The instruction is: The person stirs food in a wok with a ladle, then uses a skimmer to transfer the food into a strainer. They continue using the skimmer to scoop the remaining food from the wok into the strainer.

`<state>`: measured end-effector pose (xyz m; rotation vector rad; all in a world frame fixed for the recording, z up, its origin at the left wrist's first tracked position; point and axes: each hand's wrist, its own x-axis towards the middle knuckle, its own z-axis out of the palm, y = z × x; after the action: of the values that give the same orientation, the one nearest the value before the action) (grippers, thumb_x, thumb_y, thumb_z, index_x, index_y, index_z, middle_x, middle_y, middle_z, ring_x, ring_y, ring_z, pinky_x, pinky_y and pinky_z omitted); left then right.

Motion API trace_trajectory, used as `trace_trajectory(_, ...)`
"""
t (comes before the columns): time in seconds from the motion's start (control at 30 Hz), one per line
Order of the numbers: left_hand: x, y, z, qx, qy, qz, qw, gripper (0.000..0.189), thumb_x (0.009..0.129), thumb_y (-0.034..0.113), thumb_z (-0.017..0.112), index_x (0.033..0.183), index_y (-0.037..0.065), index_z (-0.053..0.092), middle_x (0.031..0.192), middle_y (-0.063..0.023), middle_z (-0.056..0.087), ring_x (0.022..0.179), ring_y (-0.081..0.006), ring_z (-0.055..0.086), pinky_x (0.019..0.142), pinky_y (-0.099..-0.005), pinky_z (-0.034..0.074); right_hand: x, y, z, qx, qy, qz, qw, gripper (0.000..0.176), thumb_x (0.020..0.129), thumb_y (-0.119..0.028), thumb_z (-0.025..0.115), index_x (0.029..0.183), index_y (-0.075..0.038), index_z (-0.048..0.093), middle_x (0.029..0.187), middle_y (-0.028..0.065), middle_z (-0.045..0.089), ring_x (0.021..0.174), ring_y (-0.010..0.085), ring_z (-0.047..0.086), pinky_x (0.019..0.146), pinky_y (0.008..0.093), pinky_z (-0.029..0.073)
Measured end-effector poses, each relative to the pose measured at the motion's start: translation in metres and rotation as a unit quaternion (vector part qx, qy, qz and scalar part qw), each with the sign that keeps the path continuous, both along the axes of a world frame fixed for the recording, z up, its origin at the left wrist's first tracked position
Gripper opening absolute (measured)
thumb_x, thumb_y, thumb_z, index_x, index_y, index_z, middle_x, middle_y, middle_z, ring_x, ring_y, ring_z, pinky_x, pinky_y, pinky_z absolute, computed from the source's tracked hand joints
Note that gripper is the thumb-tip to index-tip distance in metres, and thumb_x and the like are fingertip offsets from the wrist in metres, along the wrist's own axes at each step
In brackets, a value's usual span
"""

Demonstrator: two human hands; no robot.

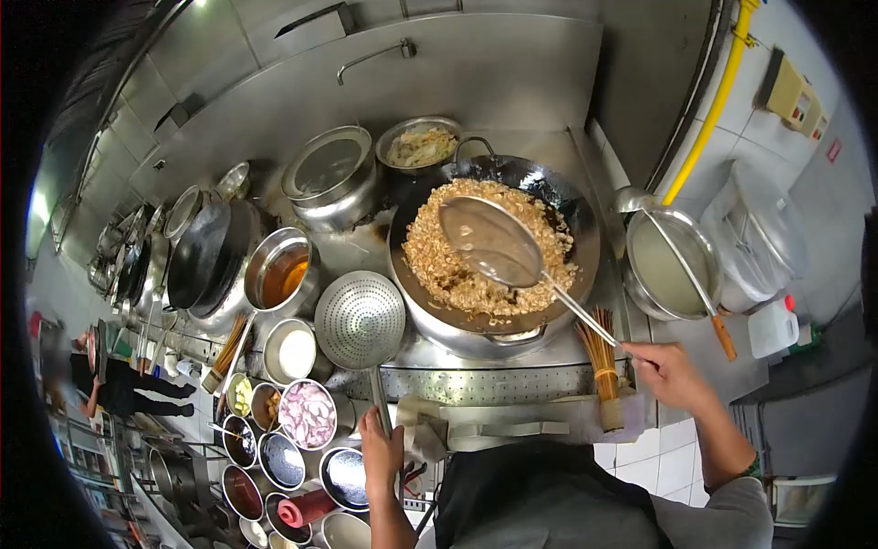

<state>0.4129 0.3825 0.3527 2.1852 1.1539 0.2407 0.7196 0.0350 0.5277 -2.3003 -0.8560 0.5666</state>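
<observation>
My right hand (675, 373) is closed around the handle of a fine-mesh strainer (491, 240), whose round head is over a large black wok (585, 215). The wok is full of golden-brown fried slices (434, 265), some showing through the mesh. Lower and to the left, my left hand (380, 453) grips the handle of a perforated skimmer (359, 320). Its round metal head faces up over the stove's front edge, left of the wok, and looks bare.
A pot of amber liquid (279, 274) and a bowl of sliced shallots (309, 416) stand left. Behind the wok is a bowl of food (421, 145). On the right are a ladle across a pot (675, 265) and a bamboo brush (604, 371). Another person (114, 380) is far left.
</observation>
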Motion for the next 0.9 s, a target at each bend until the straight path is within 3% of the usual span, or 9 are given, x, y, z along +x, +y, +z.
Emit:
trace_trajectory(0.07,0.003,-0.001,0.003,-0.001,0.012,-0.001,1.0,0.068,0.084,0.012,0.072,0.142,-0.005,0.04,0.14,-0.0325,0.043,0.126,-0.049,0.048,0.107,-0.0478,0.042,-0.011,0.004,0.006,-0.012,0.042,0.015,0.999,0.039,0.092,-0.004,0.056,0.129,-0.011,0.065,0.077,0.02,0.064,0.062,0.0339,0.063,0.057,0.0402,0.049)
trace_trajectory(0.17,0.006,0.0,0.005,0.0,0.018,-0.004,1.0,0.068,0.085,0.015,0.072,0.141,-0.005,0.041,0.14,-0.033,0.043,0.126,-0.0491,0.048,0.107,-0.0478,0.042,-0.015,0.002,-0.011,0.044,-0.003,0.092,0.995,0.038,0.092,-0.005,0.057,0.128,-0.011,0.066,0.076,0.0193,0.065,0.061,0.0316,0.063,0.057,0.0388,0.049)
trace_trajectory(0.27,0.002,0.003,0.005,0.011,0.018,-0.005,1.0,0.067,0.086,0.018,0.072,0.14,-0.007,0.041,0.139,-0.0332,0.044,0.126,-0.0492,0.048,0.107,-0.0476,0.042,-0.004,-0.021,-0.004,-0.081,-0.009,0.045,0.996,0.037,0.092,-0.006,0.057,0.128,-0.012,0.066,0.078,0.0199,0.065,0.063,0.0324,0.064,0.06,0.0398,0.05)
trace_trajectory(0.37,-0.002,0.003,0.003,-0.016,0.022,0.019,0.999,0.068,0.086,0.019,0.073,0.14,-0.007,0.041,0.138,-0.0332,0.045,0.126,-0.0494,0.048,0.107,-0.0475,0.042,0.004,-0.028,-0.003,0.017,-0.111,0.054,0.992,0.038,0.091,-0.004,0.06,0.127,-0.011,0.067,0.065,0.0152,0.055,0.051,0.0235,0.051,0.053,0.0347,0.043)
trace_trajectory(0.47,0.001,0.004,0.005,-0.01,0.02,0.012,1.0,0.068,0.086,0.019,0.073,0.14,-0.007,0.042,0.138,-0.0326,0.046,0.126,-0.0487,0.048,0.107,-0.0472,0.042,-0.007,-0.013,0.011,-0.051,0.029,0.011,0.998,0.037,0.093,-0.009,0.056,0.129,-0.012,0.065,0.08,0.0217,0.064,0.068,0.0365,0.064,0.063,0.0431,0.051)
trace_trajectory(0.57,0.009,0.0,0.008,0.022,0.048,0.006,0.999,0.069,0.085,0.019,0.073,0.141,-0.006,0.042,0.139,-0.031,0.046,0.127,-0.0471,0.049,0.107,-0.0469,0.042,-0.017,0.015,-0.008,-0.011,0.016,0.093,0.995,0.038,0.093,-0.01,0.056,0.129,-0.012,0.065,0.08,0.0209,0.065,0.068,0.0373,0.064,0.063,0.0437,0.051)
trace_trajectory(0.67,0.01,0.0,0.013,0.009,0.057,0.009,0.998,0.071,0.085,0.02,0.074,0.142,-0.006,0.041,0.14,-0.0298,0.046,0.128,-0.0455,0.049,0.107,-0.0466,0.042,-0.004,0.015,-0.036,0.032,-0.068,0.109,0.991,0.038,0.093,-0.01,0.056,0.13,-0.011,0.064,0.081,0.0205,0.065,0.068,0.038,0.064,0.063,0.045,0.05)
trace_trajectory(0.8,-0.003,0.009,-0.006,0.001,0.059,-0.003,0.998,0.073,0.084,0.02,0.074,0.144,-0.006,0.04,0.139,-0.0317,0.05,0.129,-0.0456,0.049,0.109,-0.0457,0.041,0.024,-0.007,-0.019,0.023,-0.065,-0.016,0.997,0.038,0.092,-0.007,0.055,0.128,-0.011,0.066,0.08,0.0234,0.064,0.074,0.0406,0.064,0.068,0.0489,0.051)
trace_trajectory(0.9,-0.006,0.011,-0.02,-0.007,0.04,0.004,0.999,0.074,0.083,0.02,0.075,0.143,-0.006,0.041,0.135,-0.0333,0.054,0.126,-0.0477,0.052,0.109,-0.0446,0.041,0.032,-0.002,-0.012,0.012,-0.213,-0.03,0.976,0.037,0.091,-0.005,0.054,0.126,-0.009,0.067,0.083,0.0249,0.065,0.074,0.0425,0.064,0.069,0.0496,0.05)
